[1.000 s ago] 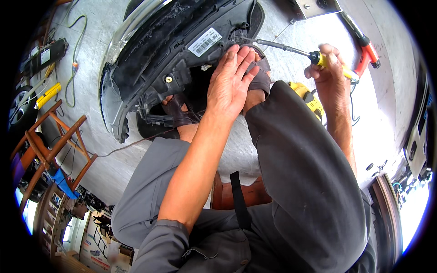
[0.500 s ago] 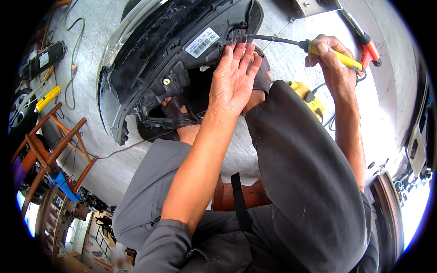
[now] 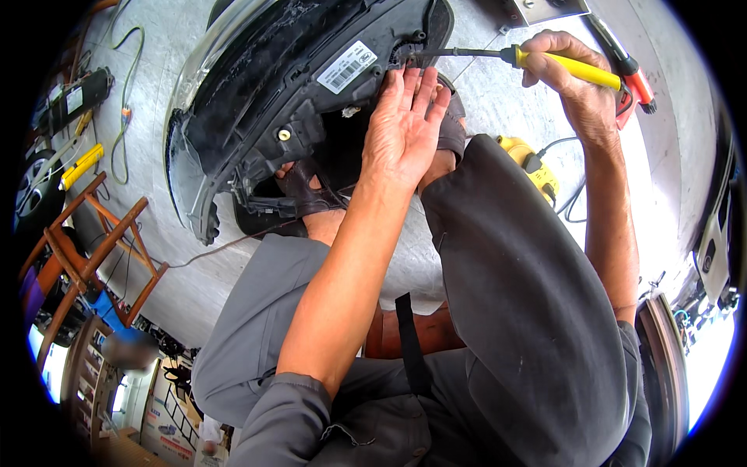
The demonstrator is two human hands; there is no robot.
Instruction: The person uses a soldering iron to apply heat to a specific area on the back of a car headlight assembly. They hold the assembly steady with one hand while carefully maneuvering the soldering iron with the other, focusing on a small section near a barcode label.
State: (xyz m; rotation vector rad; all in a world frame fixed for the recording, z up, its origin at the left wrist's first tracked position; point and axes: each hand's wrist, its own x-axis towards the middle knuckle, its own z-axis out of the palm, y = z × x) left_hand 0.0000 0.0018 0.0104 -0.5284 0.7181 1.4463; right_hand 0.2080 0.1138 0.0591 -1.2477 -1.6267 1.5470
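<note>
A large black headlight housing [image 3: 257, 109] with a white barcode label [image 3: 345, 67] and clear lens edge lies over my sandalled feet at the upper middle. My left hand [image 3: 401, 128] is palm up, fingers stretched out, their tips at the housing's right edge below a small fitting [image 3: 408, 50]; whether it supports the housing, I cannot tell. My right hand [image 3: 568, 86] grips a yellow-handled soldering-iron-like tool [image 3: 583, 70]. Its long metal shaft points left, with the tip at that fitting beside my left fingertips.
A red tool [image 3: 636, 86] lies behind my right hand, and a yellow power socket block [image 3: 529, 167] by my right knee. At left are a wooden frame [image 3: 117, 233], cables, a yellow tool [image 3: 82, 167] and a wheel [image 3: 35, 187]. A metal bracket [image 3: 537, 12] sits at top.
My right hand has moved up and slightly right, bringing the shaft nearly level with its tip at the fitting. My left hand has shifted slightly upward, with the palm turned more upward.
</note>
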